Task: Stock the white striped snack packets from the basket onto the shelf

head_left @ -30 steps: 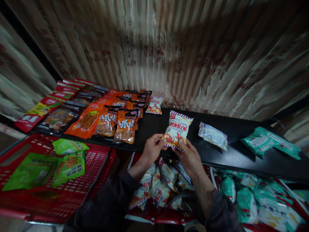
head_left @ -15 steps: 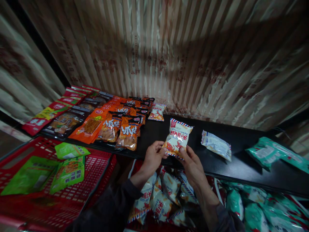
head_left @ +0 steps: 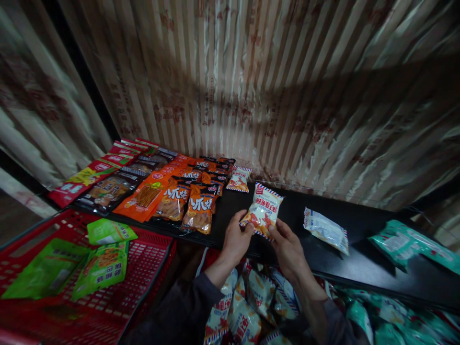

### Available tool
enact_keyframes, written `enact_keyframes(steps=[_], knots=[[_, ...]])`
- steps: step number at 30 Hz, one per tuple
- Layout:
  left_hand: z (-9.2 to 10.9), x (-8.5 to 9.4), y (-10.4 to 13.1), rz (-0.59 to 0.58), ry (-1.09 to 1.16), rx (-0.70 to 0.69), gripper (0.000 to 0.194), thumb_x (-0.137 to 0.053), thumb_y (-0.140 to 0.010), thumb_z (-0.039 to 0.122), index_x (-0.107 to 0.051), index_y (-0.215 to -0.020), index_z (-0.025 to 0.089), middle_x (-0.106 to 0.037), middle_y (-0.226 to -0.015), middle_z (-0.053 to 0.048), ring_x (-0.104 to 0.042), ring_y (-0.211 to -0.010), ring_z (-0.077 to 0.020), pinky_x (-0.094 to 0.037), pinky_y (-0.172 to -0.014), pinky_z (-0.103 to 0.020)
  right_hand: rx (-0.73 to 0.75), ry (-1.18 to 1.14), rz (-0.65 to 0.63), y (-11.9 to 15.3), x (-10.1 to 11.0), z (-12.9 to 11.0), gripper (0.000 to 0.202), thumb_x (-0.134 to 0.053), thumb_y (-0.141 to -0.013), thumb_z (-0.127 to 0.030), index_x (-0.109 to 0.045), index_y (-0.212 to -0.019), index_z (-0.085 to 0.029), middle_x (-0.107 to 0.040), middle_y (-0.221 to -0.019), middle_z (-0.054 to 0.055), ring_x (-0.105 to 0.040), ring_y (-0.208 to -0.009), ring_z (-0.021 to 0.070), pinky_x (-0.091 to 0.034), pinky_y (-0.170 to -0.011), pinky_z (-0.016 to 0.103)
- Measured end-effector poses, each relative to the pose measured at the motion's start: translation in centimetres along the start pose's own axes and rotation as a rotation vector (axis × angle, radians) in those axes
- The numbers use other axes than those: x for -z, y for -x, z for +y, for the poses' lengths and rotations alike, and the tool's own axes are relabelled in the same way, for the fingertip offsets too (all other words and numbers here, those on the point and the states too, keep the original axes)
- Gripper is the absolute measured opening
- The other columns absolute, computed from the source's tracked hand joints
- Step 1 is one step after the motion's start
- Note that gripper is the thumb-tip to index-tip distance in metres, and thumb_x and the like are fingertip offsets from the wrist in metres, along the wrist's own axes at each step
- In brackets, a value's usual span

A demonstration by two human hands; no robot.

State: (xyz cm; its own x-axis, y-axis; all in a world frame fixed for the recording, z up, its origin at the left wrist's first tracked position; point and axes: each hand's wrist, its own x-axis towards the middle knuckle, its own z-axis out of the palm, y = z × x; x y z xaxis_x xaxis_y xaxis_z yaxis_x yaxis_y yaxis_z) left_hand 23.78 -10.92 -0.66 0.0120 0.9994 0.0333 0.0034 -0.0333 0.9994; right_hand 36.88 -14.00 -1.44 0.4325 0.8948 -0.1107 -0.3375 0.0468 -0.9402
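Both hands hold one white snack bag [head_left: 265, 210] with red lettering and a striped edge, tilted above the front of the black shelf [head_left: 289, 242]. My left hand [head_left: 236, 239] pinches its lower left corner; my right hand [head_left: 288, 247] grips the lower right corner. Behind it, a similar small bag [head_left: 239, 178] lies near the back of the shelf, beside orange snack packs [head_left: 200, 208]. To the right a white bag [head_left: 326, 229] lies with its printed back up.
A red basket [head_left: 153, 249] with green packets [head_left: 108, 231] stands at the lower left. Below the shelf are more white bags [head_left: 244, 321] and teal bags [head_left: 391, 333]. Red, black and orange packs [head_left: 145, 194] line the shelf's left end. Teal bags [head_left: 413, 244] lie right.
The view has shifted, so the shelf sits slightly lower and farther right. Both hands still hold the white bag, now closer to the small bag behind in the picture.
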Motion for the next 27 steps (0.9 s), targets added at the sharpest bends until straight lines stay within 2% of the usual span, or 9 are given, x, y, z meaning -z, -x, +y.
enact_keyframes(steps=[6,10,13,21,27], knots=[[1.4,-0.6,-2.6,0.124,-0.181,-0.154,0.052,-0.057,-0.078,0.008,-0.055,-0.13,0.016,-0.062,-0.131,-0.013,-0.057,-0.124,-0.0232,-0.043,-0.109,-0.039,0.09,0.039,-0.011,-4.4,-3.4,-1.0,0.04,-0.081,-0.056,-0.032,-0.071,-0.093,-0.019,-0.076,-0.089,0.004,-0.069,-0.082,0.021,-0.055,-0.075,0.033],[2.7,-1.5,-5.2,0.24,-0.238,-0.158,0.054,-0.056,-0.079,0.007,-0.053,-0.132,0.011,-0.049,-0.144,-0.018,-0.044,-0.138,-0.024,-0.035,-0.116,-0.035,0.127,0.096,0.027,-7.8,-5.5,-1.3,0.034,-0.075,-0.061,-0.024,-0.071,-0.094,-0.019,-0.076,-0.087,0.002,-0.07,-0.08,0.0192,-0.056,-0.074,0.03],[3.1,-1.8,-6.8,0.266,-0.263,-0.134,0.053,-0.055,-0.08,0.007,-0.053,-0.133,0.011,-0.048,-0.146,-0.018,-0.041,-0.14,-0.0237,-0.032,-0.117,-0.034,0.117,0.142,0.056,-10.0,-6.8,-0.7,0.032,-0.074,-0.064,-0.022,-0.071,-0.096,-0.019,-0.076,-0.084,0.002,-0.07,-0.077,0.0187,-0.056,-0.069,0.028],[1.5,-1.6,-8.7,0.264,-0.371,-0.056,0.057,-0.052,-0.083,0.007,-0.047,-0.139,0.012,-0.037,-0.155,-0.018,-0.03,-0.148,-0.0232,-0.026,-0.12,-0.033,0.098,0.253,0.099,-13.5,-9.1,2.1,0.033,-0.071,-0.067,-0.017,-0.071,-0.099,-0.014,-0.076,-0.082,0.005,-0.071,-0.075,0.0194,-0.056,-0.065,0.027],[0.5,-2.0,-9.7,0.257,-0.389,-0.046,0.058,-0.054,-0.082,0.008,-0.049,-0.14,0.012,-0.037,-0.156,-0.018,-0.033,-0.146,-0.0249,-0.028,-0.12,-0.034,0.146,0.326,0.082,-15.0,-9.3,3.5,0.034,-0.069,-0.071,-0.023,-0.07,-0.104,-0.016,-0.077,-0.092,0.007,-0.072,-0.082,0.0207,-0.057,-0.072,0.029]])
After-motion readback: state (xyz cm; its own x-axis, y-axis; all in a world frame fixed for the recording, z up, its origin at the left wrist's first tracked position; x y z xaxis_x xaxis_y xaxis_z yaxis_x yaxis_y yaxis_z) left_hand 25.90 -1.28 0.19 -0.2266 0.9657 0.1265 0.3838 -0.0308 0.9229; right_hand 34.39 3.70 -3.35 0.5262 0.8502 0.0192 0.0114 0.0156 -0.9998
